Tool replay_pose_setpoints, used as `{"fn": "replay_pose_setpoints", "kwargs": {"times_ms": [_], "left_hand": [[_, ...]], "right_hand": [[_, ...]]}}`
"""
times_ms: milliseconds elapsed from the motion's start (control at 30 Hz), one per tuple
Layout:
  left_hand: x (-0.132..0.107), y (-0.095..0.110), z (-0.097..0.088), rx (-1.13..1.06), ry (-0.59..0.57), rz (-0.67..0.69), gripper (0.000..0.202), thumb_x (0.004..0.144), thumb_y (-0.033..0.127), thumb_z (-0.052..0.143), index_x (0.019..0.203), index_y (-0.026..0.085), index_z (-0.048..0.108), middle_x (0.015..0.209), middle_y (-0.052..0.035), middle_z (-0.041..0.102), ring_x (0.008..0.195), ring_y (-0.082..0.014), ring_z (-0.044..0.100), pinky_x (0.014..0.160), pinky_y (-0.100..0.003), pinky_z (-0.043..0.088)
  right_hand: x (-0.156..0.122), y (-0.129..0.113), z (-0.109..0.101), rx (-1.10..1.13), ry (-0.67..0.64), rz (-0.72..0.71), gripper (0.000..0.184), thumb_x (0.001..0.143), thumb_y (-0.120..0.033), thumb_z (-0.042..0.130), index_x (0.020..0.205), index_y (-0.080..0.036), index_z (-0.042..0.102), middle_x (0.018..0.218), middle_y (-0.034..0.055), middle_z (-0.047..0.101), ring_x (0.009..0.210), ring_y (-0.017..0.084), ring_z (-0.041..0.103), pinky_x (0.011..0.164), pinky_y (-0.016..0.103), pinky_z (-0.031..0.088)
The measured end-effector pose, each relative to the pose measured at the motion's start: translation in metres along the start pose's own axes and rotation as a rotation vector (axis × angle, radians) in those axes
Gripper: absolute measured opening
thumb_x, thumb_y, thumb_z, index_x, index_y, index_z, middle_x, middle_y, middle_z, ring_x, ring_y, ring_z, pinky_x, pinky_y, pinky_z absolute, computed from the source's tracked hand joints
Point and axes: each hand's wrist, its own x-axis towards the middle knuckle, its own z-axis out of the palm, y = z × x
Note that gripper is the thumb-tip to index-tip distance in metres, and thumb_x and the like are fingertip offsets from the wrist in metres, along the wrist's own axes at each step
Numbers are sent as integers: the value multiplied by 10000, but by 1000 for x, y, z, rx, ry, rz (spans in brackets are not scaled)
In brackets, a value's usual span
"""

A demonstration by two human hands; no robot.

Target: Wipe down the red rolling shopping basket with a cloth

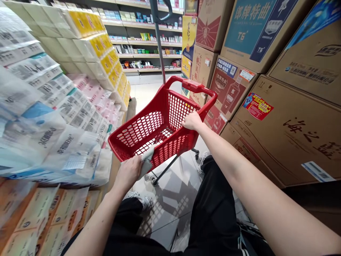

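A red plastic shopping cart with lattice sides stands in front of me on grey legs and casters. Its basket looks bare inside. My left hand is closed on a pale grey-green cloth, which lies over the near rim at the basket's left end. Farther right, my right hand grips the same rim near the handle end. The red push handle rises beyond my right hand. What the fingers do under the rim is hidden.
Packs of tissue paper are piled on the left, with yellow-ended packs behind. Tall stacks of cardboard cartons line the right. Shelves of small goods stand at the back, beyond the pale tiled floor.
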Motion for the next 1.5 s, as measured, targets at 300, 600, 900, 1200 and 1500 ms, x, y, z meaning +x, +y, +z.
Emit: {"fn": "replay_pose_setpoints", "kwargs": {"times_ms": [300, 600, 900, 1200, 1500], "left_hand": [[-36, -35, 17, -65, 190, 62, 322, 972, 279, 338, 1195, 137, 520, 1262, -150, 589, 1300, -290, 450, 1122, -524, 285], [-25, -25, -7, 50, 79, 108, 197, 944, 240, 377, 917, 178, 561, 859, -95, 605, 902, -258, 576, 1044, -463, 393], [-2, 6, 0, 137, 109, -87, 256, 945, 226, 343, 1007, 142, 577, 926, -149, 615, 905, -282, 575, 897, -435, 434], [83, 60, -1, 55, 161, -13, 380, 966, 245, 307, 1196, 68, 552, 1027, -196, 608, 948, -311, 558, 861, -441, 383], [105, 40, 10, 160, 170, 74, 486, 963, 273, 330, 1402, 73, 392, 1123, -229, 572, 995, -330, 512, 820, -471, 361]], "right_hand": [[1, -3, 0, -26, 65, -3, 506, 931, -384, 333, 903, -153, 783, 969, 127, 752, 951, 265, 619, 980, 431, 270], [-7, -11, 6, -29, 130, 43, 532, 942, -315, 283, 940, -108, 774, 990, 155, 746, 922, 246, 638, 904, 391, 306], [-9, -15, 3, -11, 119, 97, 510, 937, -293, 302, 941, -102, 775, 991, 173, 742, 928, 257, 650, 889, 389, 310], [-9, -20, 4, 19, 131, 120, 479, 931, -268, 329, 948, -101, 777, 989, 169, 744, 918, 257, 660, 878, 388, 315], [2, -30, 4, 41, 130, 123, 477, 945, -269, 329, 936, -103, 777, 969, 173, 745, 936, 262, 666, 871, 389, 336]]}}
